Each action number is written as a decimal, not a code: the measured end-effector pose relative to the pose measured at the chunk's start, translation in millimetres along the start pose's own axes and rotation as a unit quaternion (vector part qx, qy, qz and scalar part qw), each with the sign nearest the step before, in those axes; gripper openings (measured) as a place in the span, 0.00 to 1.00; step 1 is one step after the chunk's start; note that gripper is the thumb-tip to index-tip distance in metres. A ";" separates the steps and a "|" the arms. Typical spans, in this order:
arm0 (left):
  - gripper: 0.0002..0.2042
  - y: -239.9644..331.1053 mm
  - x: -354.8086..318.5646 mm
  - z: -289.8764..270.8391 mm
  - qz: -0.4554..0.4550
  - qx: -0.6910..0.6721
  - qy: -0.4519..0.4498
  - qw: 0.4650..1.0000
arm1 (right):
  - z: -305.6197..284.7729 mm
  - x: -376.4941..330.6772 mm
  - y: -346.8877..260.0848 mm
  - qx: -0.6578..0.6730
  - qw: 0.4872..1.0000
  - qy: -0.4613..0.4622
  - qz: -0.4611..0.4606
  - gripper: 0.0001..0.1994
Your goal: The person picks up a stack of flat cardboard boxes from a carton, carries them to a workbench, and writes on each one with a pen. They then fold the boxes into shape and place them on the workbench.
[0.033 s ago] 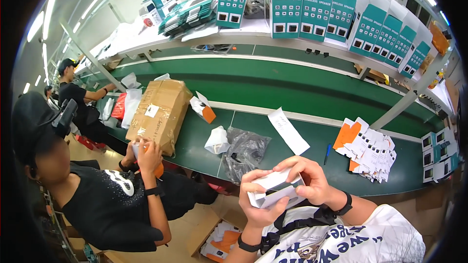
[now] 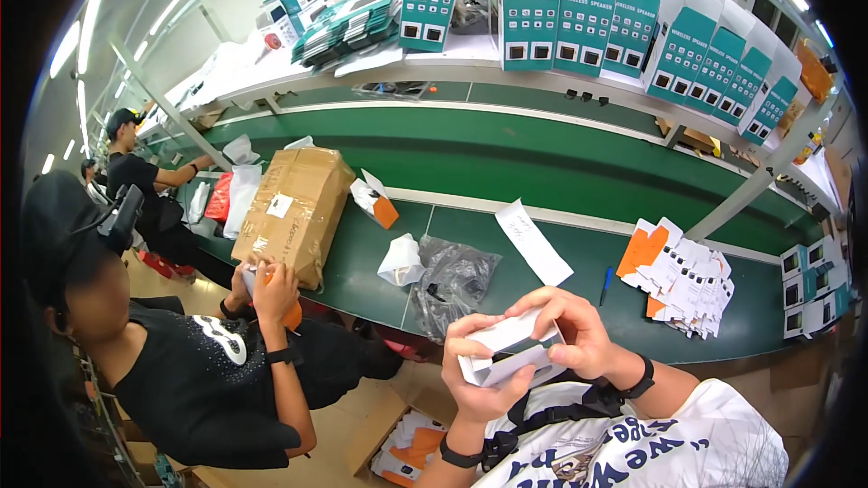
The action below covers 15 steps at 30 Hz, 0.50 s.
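In front of my chest, both hands hold a small white carton [image 2: 506, 334] whose open side faces up toward me. Inside the opening is something dark; what it is I cannot make out. My left hand [image 2: 470, 378] wraps the carton's left side, with fingers above and thumb below. On the opposite side my right hand [image 2: 579, 333] grips it, the fingers curled over the upper edge and the thumb at the opening. Just beyond my hands, a crumpled clear plastic bag [image 2: 452, 276] lies on the green bench [image 2: 371, 253], with a white bag [image 2: 400, 259] beside it.
A taped brown carton [image 2: 294, 208] stands left, by a co-worker [image 2: 208, 370] handling a small item. Right are a paper strip [image 2: 533, 242], a blue pen [image 2: 606, 286], flattened white-orange cartons [image 2: 683, 280] and stacked boxes [image 2: 814, 285]. Teal boxes [image 2: 532, 18] line the shelf above.
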<state>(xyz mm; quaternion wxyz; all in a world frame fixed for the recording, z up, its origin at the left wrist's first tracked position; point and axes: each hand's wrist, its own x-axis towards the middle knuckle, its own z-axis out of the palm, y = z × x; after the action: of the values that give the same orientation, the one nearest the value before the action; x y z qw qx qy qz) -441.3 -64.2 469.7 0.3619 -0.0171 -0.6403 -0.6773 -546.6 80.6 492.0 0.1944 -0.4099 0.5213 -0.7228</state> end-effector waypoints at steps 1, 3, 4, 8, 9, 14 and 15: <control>0.25 -1.3 2.3 1.1 -0.001 -0.007 0.007 1.000 | -4.5 2.4 -2.7 -0.003 1.000 -0.018 0.004 0.09; 0.21 -3.8 2.4 3.7 -0.002 0.007 0.004 1.000 | -12.0 3.4 -5.0 0.033 0.999 -0.027 0.029 0.09; 0.18 -5.6 2.0 5.3 -0.002 0.022 0.003 1.000 | -16.6 3.8 -6.1 0.070 0.995 -0.037 0.053 0.09; 0.23 -12.6 -5.3 16.2 -0.102 -0.134 0.055 0.984 | -17.3 4.5 -8.7 0.006 0.996 -0.022 0.087 0.13; 0.27 -16.3 -4.8 16.7 -0.102 -0.122 0.035 0.987 | -20.0 3.9 -8.5 -0.020 0.995 -0.026 0.098 0.15; 0.31 -16.8 -3.2 25.0 -0.137 -0.206 0.045 0.968 | -21.1 7.0 -15.5 0.028 0.985 0.010 0.168 0.13; 0.31 -17.9 -3.7 24.6 -0.137 -0.204 0.047 0.968 | -19.9 9.4 -16.9 0.085 0.976 0.037 0.196 0.13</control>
<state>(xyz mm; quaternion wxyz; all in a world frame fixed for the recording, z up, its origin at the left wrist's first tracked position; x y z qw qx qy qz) -458.5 -42.3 457.0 0.2843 0.0288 -0.4672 -0.8367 -565.5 92.2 508.6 0.3469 -0.2550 0.5352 -0.7268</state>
